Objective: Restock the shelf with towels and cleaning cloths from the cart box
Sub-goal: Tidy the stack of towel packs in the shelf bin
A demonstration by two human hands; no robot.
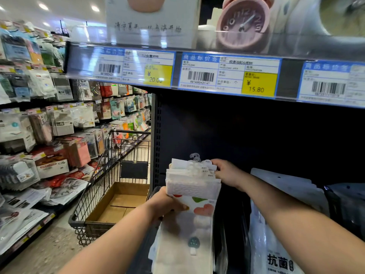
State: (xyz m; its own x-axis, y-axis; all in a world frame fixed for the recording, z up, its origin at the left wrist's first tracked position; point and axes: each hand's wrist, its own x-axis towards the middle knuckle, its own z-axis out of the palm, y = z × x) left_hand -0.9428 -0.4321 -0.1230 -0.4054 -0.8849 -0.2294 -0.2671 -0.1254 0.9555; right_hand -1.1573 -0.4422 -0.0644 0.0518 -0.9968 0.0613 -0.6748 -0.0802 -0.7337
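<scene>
A stack of packaged cloths (194,186) with clear plastic hooks on top, printed with red, green and grey shapes, stands upright in the dark shelf bay (276,135). My left hand (167,204) grips the stack's left side at mid-height. My right hand (227,173) pinches the header cards at the stack's top right. To the left stands the wire cart (110,186), and in it a brown cardboard box (118,202) with only its bare bottom showing.
White bags with black print (276,244) and a dark pack (345,204) fill the bay's right side. Price labels (229,76) line the shelf edge above, under a pink clock (245,22). Hanging packaged goods (39,125) cover the left aisle wall.
</scene>
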